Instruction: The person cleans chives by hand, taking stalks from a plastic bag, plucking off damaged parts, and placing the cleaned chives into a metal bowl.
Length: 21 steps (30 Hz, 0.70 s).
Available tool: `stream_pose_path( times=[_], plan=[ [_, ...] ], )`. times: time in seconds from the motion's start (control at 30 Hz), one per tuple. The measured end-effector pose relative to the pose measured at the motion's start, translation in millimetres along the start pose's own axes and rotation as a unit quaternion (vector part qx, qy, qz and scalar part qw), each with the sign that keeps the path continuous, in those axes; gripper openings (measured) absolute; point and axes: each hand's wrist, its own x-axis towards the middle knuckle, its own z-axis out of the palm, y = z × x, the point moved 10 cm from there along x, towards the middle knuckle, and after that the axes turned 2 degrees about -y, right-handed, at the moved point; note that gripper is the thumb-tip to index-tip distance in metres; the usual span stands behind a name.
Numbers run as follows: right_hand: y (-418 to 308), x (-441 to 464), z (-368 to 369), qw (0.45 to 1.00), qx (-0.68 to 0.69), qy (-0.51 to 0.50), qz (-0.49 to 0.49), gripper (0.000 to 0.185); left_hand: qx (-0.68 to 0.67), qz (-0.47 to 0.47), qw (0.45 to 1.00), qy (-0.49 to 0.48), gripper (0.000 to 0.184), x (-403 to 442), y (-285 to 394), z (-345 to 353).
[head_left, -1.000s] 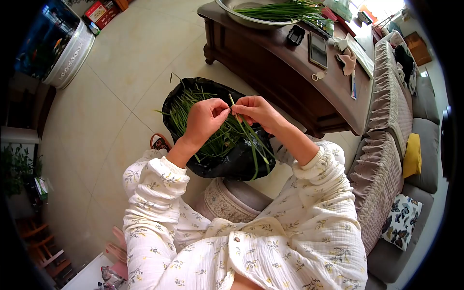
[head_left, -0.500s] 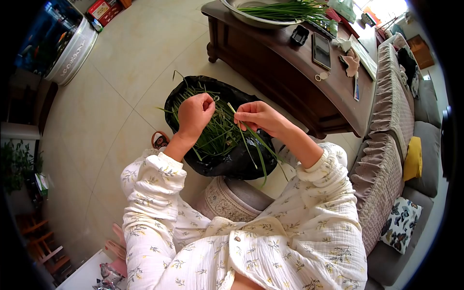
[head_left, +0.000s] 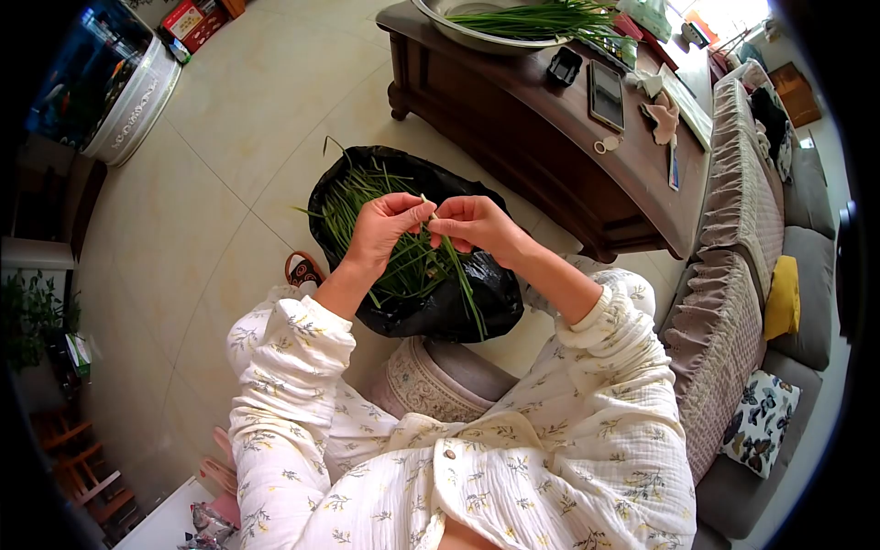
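Over the open black plastic bag (head_left: 440,316), my two hands come together at the fingertips. My left hand (head_left: 380,227) pinches the pale end of a garlic chive (head_left: 466,284), thumb against forefinger. Close beside it, my right hand (head_left: 478,223) is closed on the same chive stalk, whose green blades hang down below the fingers across the bag. Loose green chive leaves (head_left: 353,203) fill the bag on the floor. Far up on the dark wooden table (head_left: 541,115), a metal basin (head_left: 486,40) holds a bunch of long chives (head_left: 541,18).
A phone (head_left: 606,95), a small black tray (head_left: 565,66) and a pink cloth (head_left: 660,119) lie on the table. Along the right runs a sofa (head_left: 706,367). A round upholstered stool (head_left: 431,376) stands between my knees. At upper left is a fish tank (head_left: 87,73).
My hands were apart and have come together over the bag. My left hand has turned and now pinches the chive's pale end; the hanging blades have swung inward.
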Motion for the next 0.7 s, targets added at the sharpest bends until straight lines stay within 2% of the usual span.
stream_pose_path(
  times=[0.17, 0.47, 0.7],
  plan=[
    [0, 1, 2, 1.0, -0.019, 0.011, -0.014, 0.019, -0.009, -0.008, 1.0, 0.013, 0.012, -1, -2, -1],
    [-6, 0, 15, 0.995, 0.073, -0.062, -0.021, 0.025, -0.111, -0.018, 0.993, -0.039, 0.013, -1, 0, 8],
    [-6, -2, 11, 0.996, 0.078, -0.045, -0.013, 0.024, -0.084, 0.002, 0.996, -0.038, 0.014, 0, 3, 8]
  ],
)
